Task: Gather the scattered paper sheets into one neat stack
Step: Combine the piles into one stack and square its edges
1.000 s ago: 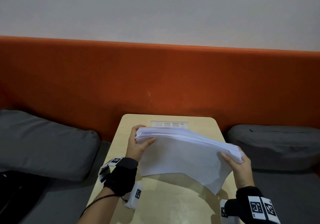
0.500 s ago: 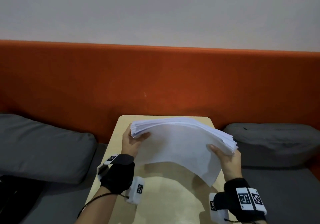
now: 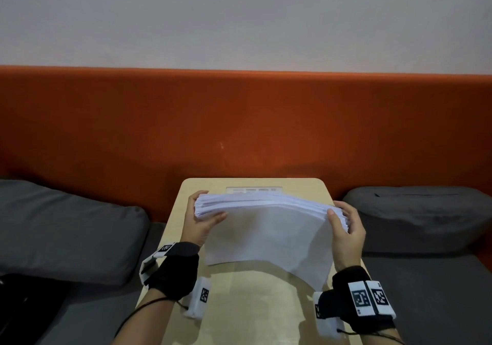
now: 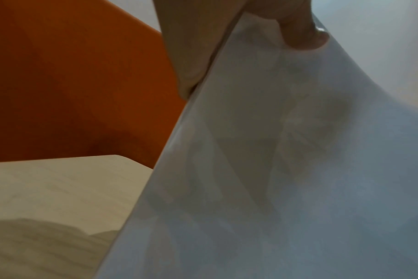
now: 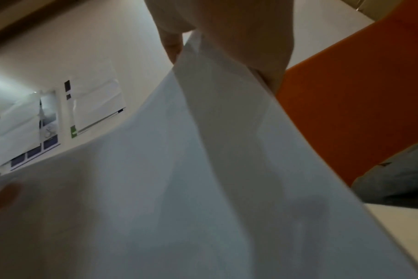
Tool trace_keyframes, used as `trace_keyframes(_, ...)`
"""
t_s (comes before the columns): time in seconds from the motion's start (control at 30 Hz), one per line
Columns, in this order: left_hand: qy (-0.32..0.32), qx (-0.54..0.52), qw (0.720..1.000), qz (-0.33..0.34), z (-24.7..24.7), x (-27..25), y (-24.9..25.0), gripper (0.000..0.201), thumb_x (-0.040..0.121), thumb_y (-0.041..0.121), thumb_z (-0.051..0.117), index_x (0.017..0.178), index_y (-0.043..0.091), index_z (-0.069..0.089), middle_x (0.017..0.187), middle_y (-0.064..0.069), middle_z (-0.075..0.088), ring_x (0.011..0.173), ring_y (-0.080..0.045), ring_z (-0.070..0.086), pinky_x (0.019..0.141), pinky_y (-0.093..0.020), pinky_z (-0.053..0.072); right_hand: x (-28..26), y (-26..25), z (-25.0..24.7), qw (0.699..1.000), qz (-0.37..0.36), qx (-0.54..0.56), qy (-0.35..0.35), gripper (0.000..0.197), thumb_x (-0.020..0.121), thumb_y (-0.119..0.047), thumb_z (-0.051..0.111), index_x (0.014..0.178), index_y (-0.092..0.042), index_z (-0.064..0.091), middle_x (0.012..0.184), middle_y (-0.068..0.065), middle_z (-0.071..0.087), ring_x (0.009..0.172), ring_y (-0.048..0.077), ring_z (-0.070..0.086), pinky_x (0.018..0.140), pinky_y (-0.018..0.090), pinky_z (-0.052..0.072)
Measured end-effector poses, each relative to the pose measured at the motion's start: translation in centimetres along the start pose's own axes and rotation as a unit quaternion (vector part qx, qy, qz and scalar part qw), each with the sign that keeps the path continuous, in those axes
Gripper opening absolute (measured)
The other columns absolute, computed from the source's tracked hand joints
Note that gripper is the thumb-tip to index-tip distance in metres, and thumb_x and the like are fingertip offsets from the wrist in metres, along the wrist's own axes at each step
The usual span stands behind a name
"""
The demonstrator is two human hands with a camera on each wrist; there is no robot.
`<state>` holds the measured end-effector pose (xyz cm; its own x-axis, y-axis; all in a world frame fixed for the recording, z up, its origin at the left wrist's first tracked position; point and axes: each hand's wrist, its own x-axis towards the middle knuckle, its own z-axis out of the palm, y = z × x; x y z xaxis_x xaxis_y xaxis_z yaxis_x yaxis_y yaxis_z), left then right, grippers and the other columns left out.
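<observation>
Paper stack point(image 3: 269, 227) held upright on edge above the light wooden table point(image 3: 239, 318), left hand point(image 3: 200, 222) and right hand point(image 3: 346, 234) each clamped on one end. Its lower edge and the tabletop behind it are hidden (a printed sheet point(image 3: 251, 190) barely shows beyond). Both wrist views are largely blocked by paper. Grey cushions point(image 3: 66, 227) flank the table against an orange backrest point(image 3: 239, 121).

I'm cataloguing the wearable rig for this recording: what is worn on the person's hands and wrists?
The left hand and right hand are bare. Each wrist carries a black strap with white blocks bearing black-and-white square markers. A thin dark cable runs from each strap. No sleeves show.
</observation>
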<state>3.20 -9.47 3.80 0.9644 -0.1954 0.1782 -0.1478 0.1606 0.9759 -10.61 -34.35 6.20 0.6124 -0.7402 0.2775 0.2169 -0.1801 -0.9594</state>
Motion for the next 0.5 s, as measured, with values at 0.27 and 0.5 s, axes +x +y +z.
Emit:
trace_keyframes(0.27, -0.006, -0.007, 1.0, 0.001, -0.2, 0.1, 0.2, 0.111, 0.022, 0.062, 0.086, 0.116, 0.019, 0.045, 0.098, 0.0, 0.056, 0.089, -0.014, 0.057, 0.069, -0.011, 0.052, 0.7, -0.5, -2.2, 0.97, -0.163, -0.155, -0.098, 0.03, 0.075, -0.011, 0.076, 0.076, -0.039, 0.067, 0.102, -0.009, 0.062, 0.099, -0.014, 0.052, 0.081, 0.007, 0.041)
trace_keyframes(0.5, -0.018, -0.013, 1.0, 0.01, 0.0, 0.2, 0.6, 0.116, 0.02, 0.062, 0.086, 0.116, 0.014, 0.043, 0.094, 0.002, 0.057, 0.08, -0.002, 0.062, 0.066, -0.009, 0.05, 1.4, -1.0, -3.3, 0.961, -0.166, -0.191, -0.109, 0.019, 0.075, 0.002, 0.072, 0.07, -0.015, 0.068, 0.1, 0.002, 0.061, 0.093, -0.019, 0.051, 0.074, -0.001, 0.039)
